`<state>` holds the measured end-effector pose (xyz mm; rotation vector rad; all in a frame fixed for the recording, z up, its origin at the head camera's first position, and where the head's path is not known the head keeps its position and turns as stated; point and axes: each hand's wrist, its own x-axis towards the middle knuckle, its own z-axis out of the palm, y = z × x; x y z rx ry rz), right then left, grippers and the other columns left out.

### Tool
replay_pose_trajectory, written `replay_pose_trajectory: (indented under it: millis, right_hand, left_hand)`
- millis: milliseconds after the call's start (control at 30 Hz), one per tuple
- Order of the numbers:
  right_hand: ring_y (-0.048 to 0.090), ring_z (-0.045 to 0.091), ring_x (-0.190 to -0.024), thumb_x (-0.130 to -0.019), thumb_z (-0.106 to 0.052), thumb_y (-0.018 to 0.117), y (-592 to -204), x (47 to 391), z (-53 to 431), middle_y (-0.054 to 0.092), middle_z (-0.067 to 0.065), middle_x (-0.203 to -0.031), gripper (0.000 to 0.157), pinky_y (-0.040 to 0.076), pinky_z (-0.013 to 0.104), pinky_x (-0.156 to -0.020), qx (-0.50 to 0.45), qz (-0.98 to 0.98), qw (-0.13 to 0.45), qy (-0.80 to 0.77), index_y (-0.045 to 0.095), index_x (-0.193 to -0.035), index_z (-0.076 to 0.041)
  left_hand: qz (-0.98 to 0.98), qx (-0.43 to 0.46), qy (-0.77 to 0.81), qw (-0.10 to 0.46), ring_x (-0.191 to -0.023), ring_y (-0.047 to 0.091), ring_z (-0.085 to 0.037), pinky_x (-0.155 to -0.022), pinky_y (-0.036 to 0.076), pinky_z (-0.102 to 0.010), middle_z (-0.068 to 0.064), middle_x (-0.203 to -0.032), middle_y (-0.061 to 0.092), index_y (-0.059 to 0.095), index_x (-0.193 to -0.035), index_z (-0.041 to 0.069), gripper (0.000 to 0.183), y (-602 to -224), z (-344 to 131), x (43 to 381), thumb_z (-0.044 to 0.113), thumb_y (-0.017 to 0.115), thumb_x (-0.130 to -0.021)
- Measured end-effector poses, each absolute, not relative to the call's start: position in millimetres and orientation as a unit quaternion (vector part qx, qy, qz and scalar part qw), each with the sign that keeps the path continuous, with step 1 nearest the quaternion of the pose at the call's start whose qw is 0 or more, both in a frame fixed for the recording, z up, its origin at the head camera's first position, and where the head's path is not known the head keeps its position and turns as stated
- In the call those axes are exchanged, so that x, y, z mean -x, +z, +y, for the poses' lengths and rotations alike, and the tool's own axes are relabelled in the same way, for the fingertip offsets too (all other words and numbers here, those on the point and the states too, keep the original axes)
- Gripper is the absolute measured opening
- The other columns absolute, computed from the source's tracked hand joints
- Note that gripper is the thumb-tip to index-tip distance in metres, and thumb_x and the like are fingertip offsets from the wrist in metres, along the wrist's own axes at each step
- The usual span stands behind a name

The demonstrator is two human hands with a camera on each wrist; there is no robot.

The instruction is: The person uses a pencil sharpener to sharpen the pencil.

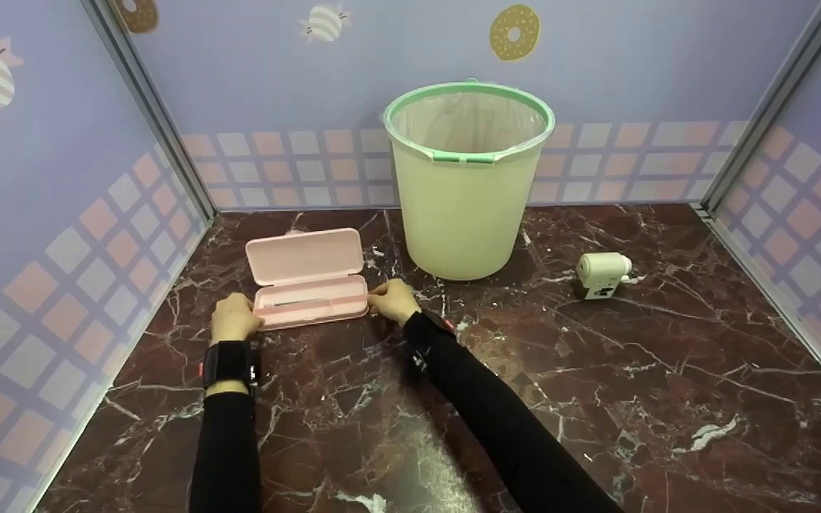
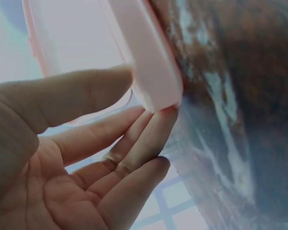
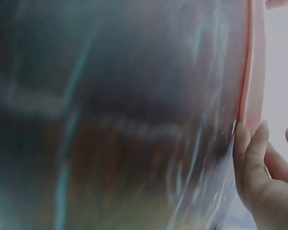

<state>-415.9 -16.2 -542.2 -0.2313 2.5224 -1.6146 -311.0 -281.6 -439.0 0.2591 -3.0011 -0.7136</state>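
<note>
A pink pencil case (image 1: pixel 311 291) lies on the dark red marble tabletop with its lid (image 1: pixel 305 258) tipped back toward the wall. Inside the tray is one slim, pen-like stick (image 1: pixel 300 302). My left hand (image 1: pixel 234 317) holds the case's left end. In the left wrist view the thumb lies along the pink wall (image 2: pixel 146 57) and the fingertips (image 2: pixel 163 117) meet its corner from the other side. At the opposite end my right hand (image 1: pixel 395 301) grips the case. The right wrist view has its fingers (image 3: pixel 253 153) against the pink edge (image 3: pixel 254 72), the thumb partly cut off.
A tall pale green bin (image 1: pixel 464 206) with a green rim and a clear liner stands behind and right of the case. Farther right sits a small pale green device (image 1: pixel 601 276) resembling a crank pencil sharpener. Patterned purple walls (image 1: pixel 296 78) bound the table at back and sides.
</note>
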Motion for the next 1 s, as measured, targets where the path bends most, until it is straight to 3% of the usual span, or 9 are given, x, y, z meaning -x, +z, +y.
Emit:
replay_pose_trajectory:
  millis: [100, 233, 333, 500, 633, 733, 833, 967, 1000]
  right_hand:
    - [0.075, 0.024, -0.070, -0.089, -0.004, 0.065, -486.7, 369.8, -8.7, 0.075, 0.021, -0.083, 0.018, 0.053, 0.017, -0.054, 0.064, 0.853, 0.067, -0.514, 0.075, -0.097, 0.008]
    - [0.075, 0.033, -0.076, -0.089, -0.003, 0.066, -465.4, 347.8, -3.2, 0.073, 0.026, -0.086, 0.016, 0.041, 0.006, -0.045, 0.079, 0.873, 0.040, -0.479, 0.074, -0.093, 0.010]
    - [0.075, 0.034, -0.074, -0.086, -0.002, 0.069, -466.2, 347.8, -0.7, 0.073, 0.025, -0.082, 0.013, 0.039, 0.006, -0.043, 0.085, 0.892, 0.028, -0.444, 0.075, -0.087, 0.010]
    - [0.075, 0.030, -0.067, -0.078, 0.001, 0.072, -465.5, 352.0, 4.8, 0.073, 0.022, -0.076, 0.008, 0.056, 0.020, -0.052, 0.091, 0.904, 0.042, -0.415, 0.075, -0.081, 0.008]
    - [0.074, 0.027, -0.061, -0.074, 0.002, 0.072, -459.6, 352.1, 12.8, 0.073, 0.022, -0.074, 0.007, 0.057, 0.021, -0.054, 0.097, 0.907, 0.054, -0.407, 0.075, -0.077, 0.007]
    - [0.073, 0.026, -0.058, -0.074, 0.004, 0.070, -455.0, 352.0, 19.8, 0.072, 0.024, -0.073, 0.007, 0.056, 0.021, -0.050, 0.091, 0.903, 0.088, -0.412, 0.074, -0.077, 0.008]
    - [0.074, 0.027, -0.064, -0.076, 0.003, 0.069, -453.3, 354.3, 27.7, 0.072, 0.025, -0.078, 0.008, 0.059, 0.026, -0.055, 0.075, 0.900, 0.135, -0.408, 0.074, -0.079, 0.009]
    - [0.075, 0.024, -0.064, -0.075, -0.003, 0.073, -458.5, 356.2, 45.0, 0.073, 0.020, -0.071, 0.008, 0.060, 0.028, -0.059, 0.098, 0.904, 0.150, -0.389, 0.076, -0.075, 0.004]
    - [0.074, 0.018, -0.064, -0.076, -0.008, 0.075, -489.1, 371.1, 53.2, 0.075, 0.013, -0.070, 0.008, 0.059, 0.024, -0.059, 0.146, 0.877, 0.124, -0.441, 0.076, -0.076, -0.001]
  left_hand:
    - [-0.970, -0.084, -0.230, 0.007, -0.102, 0.062, -0.055, -0.089, 0.051, -0.059, -0.036, -0.113, 0.064, 0.071, -0.100, -0.011, 0.030, -434.9, -280.6, 308.9, 0.005, 0.071, -0.075]
    - [-0.969, -0.083, -0.232, -0.012, -0.104, 0.061, -0.055, -0.091, 0.051, -0.059, -0.036, -0.114, 0.065, 0.071, -0.100, -0.010, 0.033, -430.7, -279.0, 306.5, 0.008, 0.078, -0.073]
    - [-0.969, -0.081, -0.231, -0.024, -0.107, 0.060, -0.056, -0.093, 0.050, -0.060, -0.035, -0.116, 0.064, 0.073, -0.098, -0.007, 0.034, -428.5, -278.2, 305.8, 0.011, 0.082, -0.072]
    - [-0.973, -0.068, -0.217, -0.031, -0.107, 0.060, -0.056, -0.093, 0.050, -0.061, -0.034, -0.115, 0.065, 0.075, -0.094, -0.004, 0.032, -426.8, -276.8, 305.4, 0.014, 0.085, -0.070]
    - [-0.974, -0.051, -0.218, -0.027, -0.103, 0.063, -0.054, -0.093, 0.051, -0.059, -0.032, -0.108, 0.068, 0.076, -0.088, -0.004, 0.024, -427.0, -275.2, 305.5, 0.010, 0.082, -0.069]
    - [-0.973, -0.041, -0.225, -0.031, -0.101, 0.065, -0.052, -0.092, 0.052, -0.057, -0.030, -0.105, 0.070, 0.076, -0.087, -0.004, 0.021, -427.2, -273.0, 306.0, 0.006, 0.079, -0.068]
    - [-0.973, -0.025, -0.227, -0.039, -0.098, 0.066, -0.049, -0.091, 0.053, -0.056, -0.028, -0.103, 0.071, 0.076, -0.086, -0.004, 0.021, -427.1, -269.9, 306.6, 0.005, 0.080, -0.068]
    - [-0.969, 0.008, -0.241, -0.058, -0.088, 0.068, -0.041, -0.085, 0.056, -0.050, -0.024, -0.094, 0.074, 0.075, -0.083, -0.005, 0.020, -427.2, -264.7, 307.4, 0.005, 0.082, -0.066]
    - [-0.967, 0.015, -0.246, -0.066, -0.085, 0.068, -0.037, -0.083, 0.056, -0.049, -0.023, -0.092, 0.074, 0.075, -0.083, -0.006, 0.020, -427.1, -263.2, 307.7, 0.005, 0.082, -0.066]
